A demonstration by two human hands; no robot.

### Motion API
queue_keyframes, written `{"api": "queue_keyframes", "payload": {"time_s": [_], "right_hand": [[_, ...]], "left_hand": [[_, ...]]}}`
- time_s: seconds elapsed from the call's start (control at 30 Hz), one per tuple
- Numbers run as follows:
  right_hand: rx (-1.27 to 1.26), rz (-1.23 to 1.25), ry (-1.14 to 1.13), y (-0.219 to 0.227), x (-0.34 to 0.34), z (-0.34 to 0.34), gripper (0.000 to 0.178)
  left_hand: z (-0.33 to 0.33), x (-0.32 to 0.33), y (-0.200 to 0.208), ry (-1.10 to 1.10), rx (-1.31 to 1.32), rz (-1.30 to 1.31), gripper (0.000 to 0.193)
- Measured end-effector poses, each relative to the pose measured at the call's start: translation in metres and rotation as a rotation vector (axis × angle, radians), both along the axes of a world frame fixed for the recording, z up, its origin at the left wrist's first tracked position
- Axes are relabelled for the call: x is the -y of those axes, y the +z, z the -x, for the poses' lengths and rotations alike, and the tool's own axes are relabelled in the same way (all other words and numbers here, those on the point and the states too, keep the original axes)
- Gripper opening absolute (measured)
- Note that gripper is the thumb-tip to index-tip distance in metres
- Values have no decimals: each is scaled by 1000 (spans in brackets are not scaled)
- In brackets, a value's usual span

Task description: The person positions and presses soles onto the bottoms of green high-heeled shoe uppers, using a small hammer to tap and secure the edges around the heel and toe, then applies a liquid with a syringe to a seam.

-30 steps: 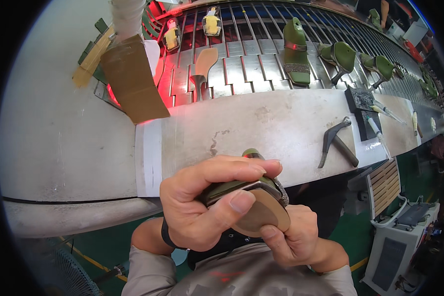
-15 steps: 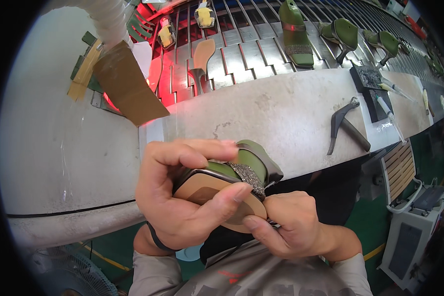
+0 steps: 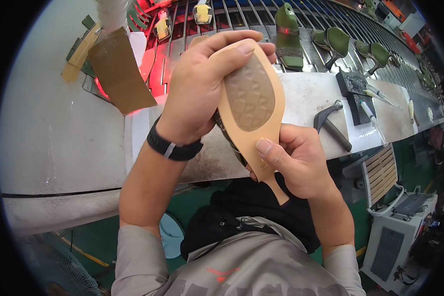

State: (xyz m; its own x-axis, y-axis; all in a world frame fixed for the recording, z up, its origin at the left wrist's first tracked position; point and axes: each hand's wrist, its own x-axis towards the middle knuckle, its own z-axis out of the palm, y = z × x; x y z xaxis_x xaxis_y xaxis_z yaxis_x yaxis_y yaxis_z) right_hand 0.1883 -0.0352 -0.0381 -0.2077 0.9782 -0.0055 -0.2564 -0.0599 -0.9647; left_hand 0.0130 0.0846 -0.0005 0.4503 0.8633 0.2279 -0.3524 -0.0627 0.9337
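Between my two hands is a shoe (image 3: 274,74), turned so that its tan outsole with a grey-brown textured patch faces me. My left hand (image 3: 192,84) wraps the toe end, thumb on the sole and fingers curled over the tip. At the narrow waist my right hand (image 3: 301,160) grips from the right, its thumb pressed on the sole. Most of the upper is hidden behind the sole; only a dark strip shows along the left edge. The narrow sole tail points down toward my body.
A black-handled hammer (image 3: 333,126) lies on the metal bench (image 3: 301,106). Beyond it are a black block (image 3: 352,93) and syringes (image 3: 372,111). Green lasts with shoe parts (image 3: 289,39) stand on the slatted conveyor. A brown cardboard flap (image 3: 118,71) hangs at left.
The shoe has been raised away from my body and turned until its sole faces me fully. My left hand has moved up to the toe, and the right has moved up with the waist.
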Motion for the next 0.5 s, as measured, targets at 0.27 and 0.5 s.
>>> {"api": "queue_keyframes", "payload": {"time_s": [0.27,0.5], "right_hand": [[-99,98,-53,16,6,-8,36],[-85,54,-85,-13,-6,10,39]], "left_hand": [[-17,-20,-1,-30,-51,41,36],[-11,-26,-7,-15,-17,71,37]]}}
